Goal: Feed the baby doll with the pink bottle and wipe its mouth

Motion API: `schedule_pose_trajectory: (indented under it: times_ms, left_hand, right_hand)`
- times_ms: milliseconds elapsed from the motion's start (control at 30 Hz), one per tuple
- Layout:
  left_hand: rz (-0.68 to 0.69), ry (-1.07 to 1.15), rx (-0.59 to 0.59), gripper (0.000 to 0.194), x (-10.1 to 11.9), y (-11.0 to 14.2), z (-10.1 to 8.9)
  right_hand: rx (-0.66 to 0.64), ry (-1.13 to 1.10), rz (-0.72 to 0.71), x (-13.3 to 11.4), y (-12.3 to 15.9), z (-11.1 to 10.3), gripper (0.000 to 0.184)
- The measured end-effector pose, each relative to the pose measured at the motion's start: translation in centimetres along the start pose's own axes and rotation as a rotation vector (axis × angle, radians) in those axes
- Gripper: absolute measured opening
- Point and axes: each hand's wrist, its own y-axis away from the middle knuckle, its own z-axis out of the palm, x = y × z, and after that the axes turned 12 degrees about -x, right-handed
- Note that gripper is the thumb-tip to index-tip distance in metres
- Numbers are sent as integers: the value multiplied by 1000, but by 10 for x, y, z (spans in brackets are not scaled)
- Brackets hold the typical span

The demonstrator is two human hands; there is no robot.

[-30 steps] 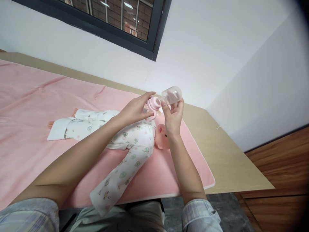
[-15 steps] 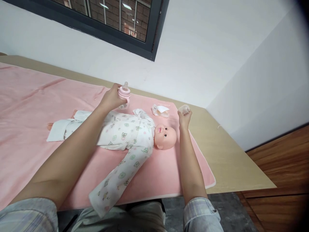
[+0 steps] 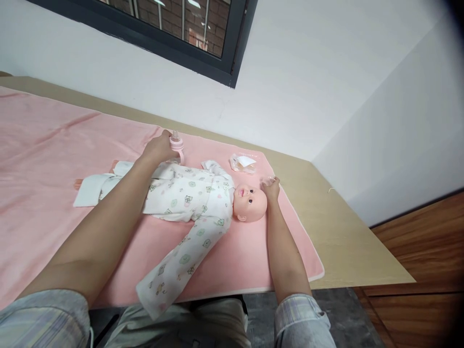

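Note:
My left hand (image 3: pixel 158 148) is closed around a baby bottle (image 3: pixel 177 144) with a pink collar, a pink handle and a clear teat pointing up. It is at the far side of the doll, by the body. My right hand (image 3: pixel 272 190) has its fingers round a clear plastic bottle cap (image 3: pixel 267 181), low over the blanket just past the top of the doll's head. The bald baby doll (image 3: pixel 250 203) lies face up, dressed in a white printed outfit (image 3: pixel 186 193). One long sleeve stretches toward me over the near edge.
A pink blanket (image 3: pixel 232 261) covers much of the wooden table (image 3: pixel 326 232). Beyond the doll's head lies a crumpled clear wrapper (image 3: pixel 242 163) with a white paper. Behind the table stand a white wall (image 3: pixel 282 96) and a dark-framed window (image 3: pixel 228 67).
My left hand has moved left and a little lower with the bottle. My right hand has come down and left with the clear cap, closer to the doll's head.

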Motion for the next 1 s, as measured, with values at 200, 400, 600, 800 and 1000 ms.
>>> schedule_pose_trajectory:
  times_ms: [200, 400, 600, 800, 1000]
  left_hand:
    - [19, 4, 10, 73, -9, -3, 5]
    - [1, 31, -27, 69, -12, -5, 8]
    - [-3, 32, -59, 70, -12, -6, 9]
    - [-21, 17, -88, 84, -13, -7, 8]
    - [-93, -32, -67, 123, -11, 1, -14]
  right_hand:
    - [-86, 62, 80, 0, 3, -2, 61]
    - [-112, 94, 95, -3, 6, -3, 67]
    - [-115, 72, 96, -4, 7, -4, 79]
    - [-79, 43, 78, -6, 8, -3, 79]
    - [-14, 11, 40, -8, 9, -2, 68]
